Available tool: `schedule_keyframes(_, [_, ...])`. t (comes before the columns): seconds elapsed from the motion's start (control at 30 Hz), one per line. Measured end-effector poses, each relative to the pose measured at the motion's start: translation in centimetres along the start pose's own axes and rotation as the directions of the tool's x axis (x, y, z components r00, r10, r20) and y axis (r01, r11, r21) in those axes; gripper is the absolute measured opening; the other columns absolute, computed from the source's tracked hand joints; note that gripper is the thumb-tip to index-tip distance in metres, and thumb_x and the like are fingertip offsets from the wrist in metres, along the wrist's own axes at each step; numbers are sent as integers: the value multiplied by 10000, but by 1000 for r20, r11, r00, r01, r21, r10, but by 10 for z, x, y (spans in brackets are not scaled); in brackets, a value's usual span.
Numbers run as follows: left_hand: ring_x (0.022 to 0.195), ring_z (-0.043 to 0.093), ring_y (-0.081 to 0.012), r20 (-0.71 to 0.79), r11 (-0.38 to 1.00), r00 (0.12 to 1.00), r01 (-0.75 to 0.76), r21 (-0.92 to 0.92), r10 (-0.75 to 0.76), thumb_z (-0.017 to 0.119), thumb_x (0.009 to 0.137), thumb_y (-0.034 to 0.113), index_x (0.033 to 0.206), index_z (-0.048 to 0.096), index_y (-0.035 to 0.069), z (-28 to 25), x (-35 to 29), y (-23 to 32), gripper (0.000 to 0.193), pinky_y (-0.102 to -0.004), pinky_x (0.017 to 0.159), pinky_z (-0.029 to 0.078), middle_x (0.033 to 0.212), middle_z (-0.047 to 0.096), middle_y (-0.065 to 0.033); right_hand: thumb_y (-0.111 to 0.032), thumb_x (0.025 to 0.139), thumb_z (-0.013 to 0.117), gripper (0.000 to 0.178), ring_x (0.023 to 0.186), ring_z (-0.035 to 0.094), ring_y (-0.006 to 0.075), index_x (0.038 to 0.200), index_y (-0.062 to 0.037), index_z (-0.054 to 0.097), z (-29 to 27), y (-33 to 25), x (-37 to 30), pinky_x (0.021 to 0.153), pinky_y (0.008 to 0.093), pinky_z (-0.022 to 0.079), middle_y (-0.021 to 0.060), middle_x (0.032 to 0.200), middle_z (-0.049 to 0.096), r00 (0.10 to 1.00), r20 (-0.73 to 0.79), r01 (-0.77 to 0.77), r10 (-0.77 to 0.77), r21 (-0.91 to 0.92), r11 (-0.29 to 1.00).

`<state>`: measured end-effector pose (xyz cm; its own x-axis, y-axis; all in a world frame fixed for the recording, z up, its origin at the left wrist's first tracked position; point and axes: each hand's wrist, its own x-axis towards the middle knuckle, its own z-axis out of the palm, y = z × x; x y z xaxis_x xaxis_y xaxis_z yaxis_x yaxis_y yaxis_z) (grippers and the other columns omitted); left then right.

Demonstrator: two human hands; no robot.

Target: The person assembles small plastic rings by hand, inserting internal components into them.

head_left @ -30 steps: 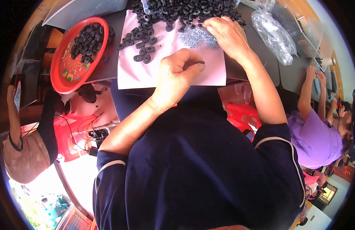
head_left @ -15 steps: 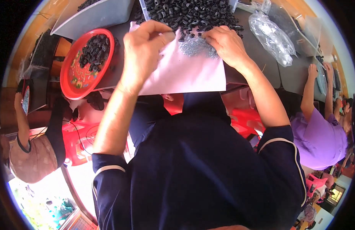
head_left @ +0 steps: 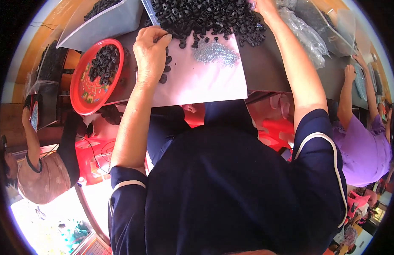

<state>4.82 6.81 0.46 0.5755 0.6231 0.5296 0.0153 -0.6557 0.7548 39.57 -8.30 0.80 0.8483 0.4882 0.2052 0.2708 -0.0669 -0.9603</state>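
Black plastic parts (head_left: 209, 19) are lying in a big heap, to the right of and beyond the left hand (head_left: 149, 53). Left hand is pinching, fingertips together, a dark bit showing between them, probably one black part. Right hand (head_left: 264, 7) is sitting at the heap's far right side, cut by the top of the view; cannot tell how open it is or whether it is holding anything.

Progress: one batch is lying in the red tray (head_left: 76, 90), left of the left hand; whether those are finished, cannot tell. Far more are remaining in the heap, plus a few strays (head_left: 164, 78) just right of the left wrist. Silvery bits (head_left: 216, 55), right of the left hand, are waiting in a spread on the pink sheet (head_left: 201, 87).

Edges: sheet's near edge is running closer to the body than the left hand. Grey bin (head_left: 105, 30) is crowding the far left of that hand. Clear bag (head_left: 307, 40) is lying right of the right forearm. Room is opening over the sheet's near half, right of the left wrist, and on the dark tabletop (head_left: 265, 70) beyond the sheet's right edge.
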Motion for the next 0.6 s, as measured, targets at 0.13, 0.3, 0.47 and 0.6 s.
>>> schedule_keyframes(0.13, [1023,602,-304,-16,996,999,-45,83,46,713,747,132,863,694,14,0,-3,-7,166,-377,914,457,1098,633,-178,-145,881,646,214,448,454,139,686,-68,604,12,0,-10,417,295,356,6,571,519,996,-40,72,-74,-49,996])
schedule_keyframes(0.3, [1056,593,-318,-17,999,1000,-18,52,19,713,743,139,848,693,15,2,-3,-11,163,-387,924,452,1105,629,-193,-132,867,649,210,450,488,148,679,-55,596,21,-2,-29,423,319,387,20,559,530,974,-131,154,-183,-209,966])
schedule_keyframes(0.47, [1019,604,-316,-25,997,999,-21,70,23,718,743,135,839,692,17,2,-1,-10,154,-391,909,459,1082,633,-179,-92,836,664,127,556,589,189,736,-33,612,27,-19,-59,528,337,464,78,644,613,900,-221,293,-376,-333,896])
schedule_keyframes(0.6, [956,612,-296,-114,993,988,-95,76,103,716,746,105,838,690,24,-1,-6,-1,125,-371,847,488,1035,637,-153,-52,793,680,56,684,651,221,818,-36,632,31,-61,-104,635,348,502,123,747,653,694,-106,552,-712,-556,621])
